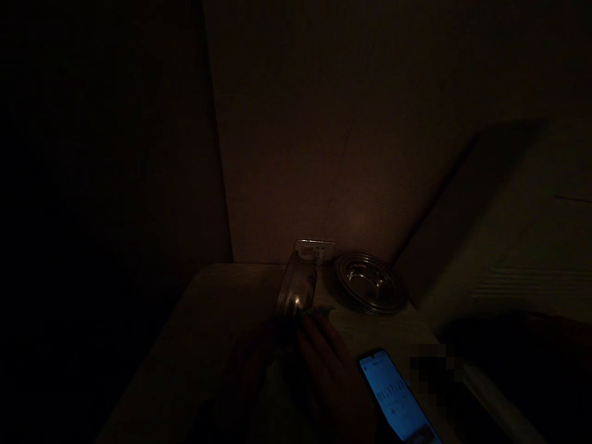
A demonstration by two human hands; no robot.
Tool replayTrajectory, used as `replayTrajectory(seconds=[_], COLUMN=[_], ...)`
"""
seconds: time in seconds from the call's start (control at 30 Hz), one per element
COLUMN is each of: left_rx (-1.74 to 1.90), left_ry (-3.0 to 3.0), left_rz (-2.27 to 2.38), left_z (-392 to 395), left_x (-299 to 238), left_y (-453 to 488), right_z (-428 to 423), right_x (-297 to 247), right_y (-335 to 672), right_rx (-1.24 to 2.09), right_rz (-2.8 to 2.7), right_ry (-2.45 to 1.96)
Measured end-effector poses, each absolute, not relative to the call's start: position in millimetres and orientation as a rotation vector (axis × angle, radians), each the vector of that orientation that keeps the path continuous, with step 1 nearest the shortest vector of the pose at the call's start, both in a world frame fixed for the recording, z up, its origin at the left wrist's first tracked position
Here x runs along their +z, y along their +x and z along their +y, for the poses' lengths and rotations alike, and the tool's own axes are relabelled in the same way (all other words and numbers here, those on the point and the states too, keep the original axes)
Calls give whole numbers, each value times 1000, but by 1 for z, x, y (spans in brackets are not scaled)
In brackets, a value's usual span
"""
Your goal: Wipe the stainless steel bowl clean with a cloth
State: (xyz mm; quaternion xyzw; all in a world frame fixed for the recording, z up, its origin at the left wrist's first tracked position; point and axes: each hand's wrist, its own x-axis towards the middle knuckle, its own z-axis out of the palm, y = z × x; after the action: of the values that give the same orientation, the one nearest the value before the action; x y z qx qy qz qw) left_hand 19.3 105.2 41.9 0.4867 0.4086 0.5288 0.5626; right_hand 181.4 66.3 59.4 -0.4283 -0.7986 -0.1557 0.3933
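Observation:
In the dim light a shiny metal plate (298, 287) is tilted up on its edge over the table. My left hand (252, 354), very dark, is at the plate's lower left edge and appears closed on it; its fingers barely show. My right hand (326, 354) is against the plate's lower right side, fingers bent together over a greenish cloth (326, 309). Part of that cloth sticks out above the fingers. Shadow hides the lower part of the plate.
Several metal plates (370, 283) are stacked at the table's back right. A lit phone (398, 398) showing a timer lies right of my right hand. Behind the pale table (185, 333), a socket panel (327, 249) is set in the wall. Darkness covers the left side.

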Motion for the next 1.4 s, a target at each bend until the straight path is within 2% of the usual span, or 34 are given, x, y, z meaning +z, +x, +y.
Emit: replayTrajectory(seconds=[0.2, 0.4, 0.73, 1.0, 1.13, 1.3, 1.4], left_rx=[1212, 1205, 1197, 1200, 1198, 1188, 1191], left_ry=[1134, 1121, 1125, 1146, 1159, 1172, 1173], left_rz=[916, 909, 896, 834, 789, 742, 722], left_z=[106, 106, 104, 102, 103, 104, 105], left_x=[42, 44, 45, 42, 39, 36, 35], left_y=[20, 21, 22, 23, 21, 19, 19], right_z=[77, 66, 71, 82, 78, 85, 82], right_x=[71, 63, 82, 97, 95, 91, 86], right_y=[182, 177, 174, 190, 192, 192, 188], right_rx=[-338, -495, -515, -428, -492, -417, -502], right_rz=[-1956, -2088, -2115, -1978, -2075, -1992, -2071], right_ry=[-1146, -1127, -1086, -1162, -1080, -1147, -1088])
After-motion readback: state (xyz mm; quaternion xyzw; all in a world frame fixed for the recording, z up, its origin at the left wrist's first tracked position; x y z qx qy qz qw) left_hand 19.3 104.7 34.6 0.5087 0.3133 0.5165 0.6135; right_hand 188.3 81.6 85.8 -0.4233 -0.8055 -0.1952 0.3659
